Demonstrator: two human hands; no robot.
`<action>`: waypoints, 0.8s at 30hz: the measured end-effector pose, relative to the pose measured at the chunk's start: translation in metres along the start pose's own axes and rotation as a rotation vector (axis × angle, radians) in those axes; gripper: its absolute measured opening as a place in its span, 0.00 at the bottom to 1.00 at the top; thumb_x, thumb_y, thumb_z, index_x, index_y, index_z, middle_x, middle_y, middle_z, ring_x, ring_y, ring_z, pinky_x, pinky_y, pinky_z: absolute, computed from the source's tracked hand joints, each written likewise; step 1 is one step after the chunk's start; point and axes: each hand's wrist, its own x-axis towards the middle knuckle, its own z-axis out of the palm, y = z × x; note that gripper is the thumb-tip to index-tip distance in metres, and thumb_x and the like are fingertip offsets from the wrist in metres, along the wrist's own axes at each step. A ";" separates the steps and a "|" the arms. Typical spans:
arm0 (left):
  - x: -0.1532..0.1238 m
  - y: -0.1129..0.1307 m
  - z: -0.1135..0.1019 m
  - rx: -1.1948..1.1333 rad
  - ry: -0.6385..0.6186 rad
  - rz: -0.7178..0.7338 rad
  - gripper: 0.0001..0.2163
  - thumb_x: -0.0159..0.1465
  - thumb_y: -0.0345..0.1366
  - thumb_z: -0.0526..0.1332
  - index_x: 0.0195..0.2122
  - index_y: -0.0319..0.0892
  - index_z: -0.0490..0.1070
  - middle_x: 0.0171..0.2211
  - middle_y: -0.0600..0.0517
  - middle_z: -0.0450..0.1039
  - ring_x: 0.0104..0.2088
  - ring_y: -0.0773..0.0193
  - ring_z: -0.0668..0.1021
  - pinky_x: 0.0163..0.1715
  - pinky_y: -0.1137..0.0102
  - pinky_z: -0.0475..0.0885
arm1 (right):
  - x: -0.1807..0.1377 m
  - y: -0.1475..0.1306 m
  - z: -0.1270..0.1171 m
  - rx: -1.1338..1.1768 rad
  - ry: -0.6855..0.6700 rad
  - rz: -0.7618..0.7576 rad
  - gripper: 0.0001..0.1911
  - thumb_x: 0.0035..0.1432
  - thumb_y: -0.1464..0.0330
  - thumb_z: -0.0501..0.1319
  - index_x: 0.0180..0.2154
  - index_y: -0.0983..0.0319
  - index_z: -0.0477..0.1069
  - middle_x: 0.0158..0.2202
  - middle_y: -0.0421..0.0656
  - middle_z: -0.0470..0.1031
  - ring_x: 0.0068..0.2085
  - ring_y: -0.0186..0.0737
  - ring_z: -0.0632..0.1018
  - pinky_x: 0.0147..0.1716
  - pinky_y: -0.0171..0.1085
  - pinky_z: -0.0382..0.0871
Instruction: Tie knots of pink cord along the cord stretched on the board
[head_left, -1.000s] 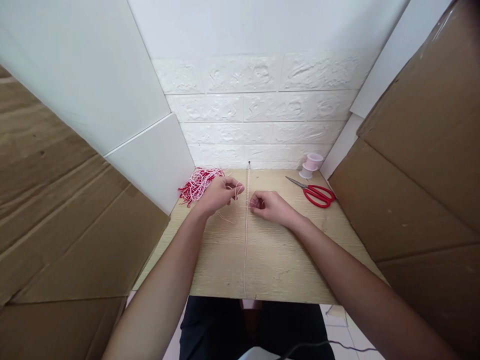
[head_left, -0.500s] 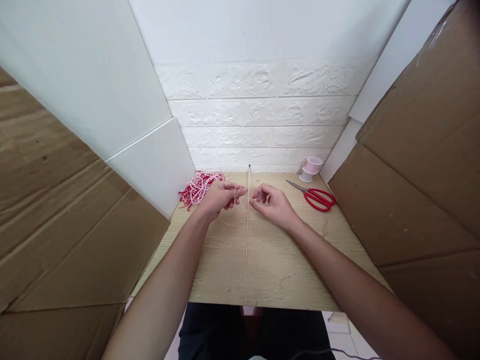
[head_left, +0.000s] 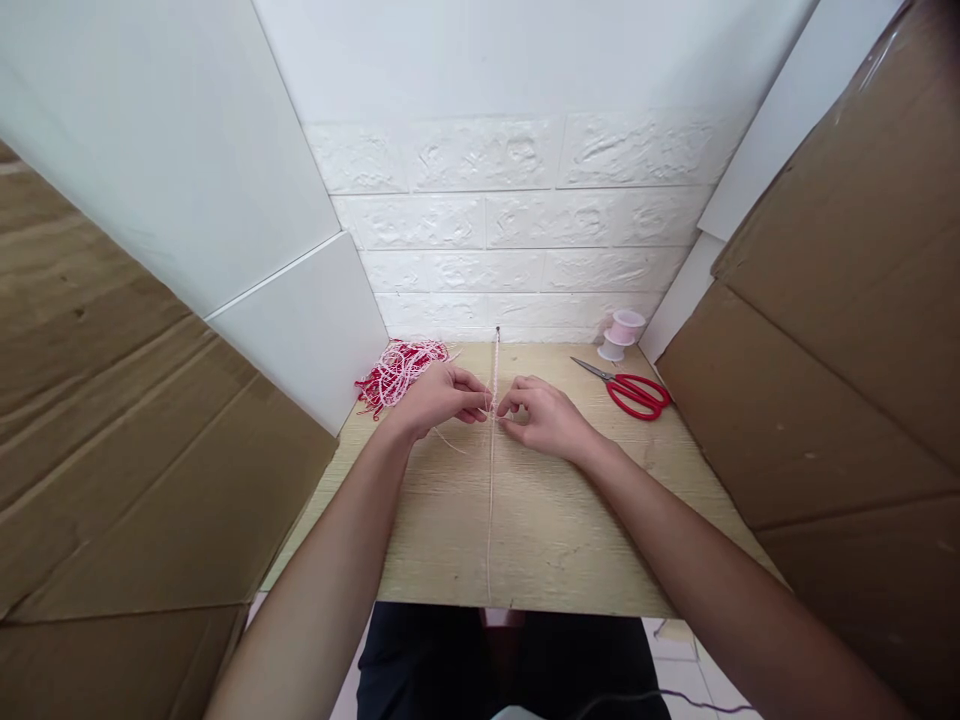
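Observation:
A pale cord point(head_left: 490, 520) runs taut down the middle of the wooden board, from a small dark nail point(head_left: 498, 329) at the back to the front edge. Its upper stretch is knotted or braided. My left hand point(head_left: 442, 396) pinches a thin pale thread right beside the cord, and a loose thread end point(head_left: 451, 441) trails below that palm. On the other side, my right hand point(head_left: 546, 416) has thumb and forefinger closed on thin thread at the cord. Both sets of fingertips almost meet there. Exactly how the thread loops between them is too fine to make out.
A heap of red and pink-white braided cords point(head_left: 401, 372) lies at the back left. Red-handled scissors point(head_left: 634, 395) lie at the right, points toward the back left. Two stacked thread spools point(head_left: 622, 333) stand in the back right corner. Cardboard panels point(head_left: 840, 400) flank the board point(head_left: 570, 540).
My left hand has moved right and slightly down to the cord, and the thread loop over its fingers has drawn in. My right fingertips have shifted slightly down along the cord.

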 end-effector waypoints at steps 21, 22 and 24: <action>0.009 -0.018 0.005 0.386 -0.071 0.137 0.09 0.52 0.35 0.66 0.34 0.38 0.78 0.31 0.47 0.79 0.32 0.62 0.81 0.28 0.75 0.72 | 0.003 0.004 0.007 0.056 -0.017 0.031 0.03 0.53 0.74 0.63 0.30 0.62 0.74 0.31 0.41 0.70 0.36 0.38 0.71 0.37 0.36 0.62; 0.010 -0.019 0.005 0.389 -0.069 0.140 0.09 0.53 0.36 0.66 0.34 0.38 0.78 0.32 0.48 0.79 0.32 0.62 0.81 0.28 0.75 0.72 | 0.003 0.004 0.008 0.058 -0.015 0.033 0.03 0.53 0.74 0.63 0.30 0.62 0.74 0.30 0.41 0.70 0.36 0.38 0.71 0.37 0.35 0.62; 0.010 -0.019 0.006 0.401 -0.063 0.143 0.09 0.53 0.36 0.66 0.35 0.38 0.78 0.32 0.48 0.79 0.32 0.63 0.80 0.28 0.75 0.72 | 0.003 0.005 0.008 0.064 -0.014 0.032 0.03 0.52 0.74 0.63 0.30 0.62 0.74 0.30 0.41 0.70 0.35 0.37 0.71 0.36 0.35 0.61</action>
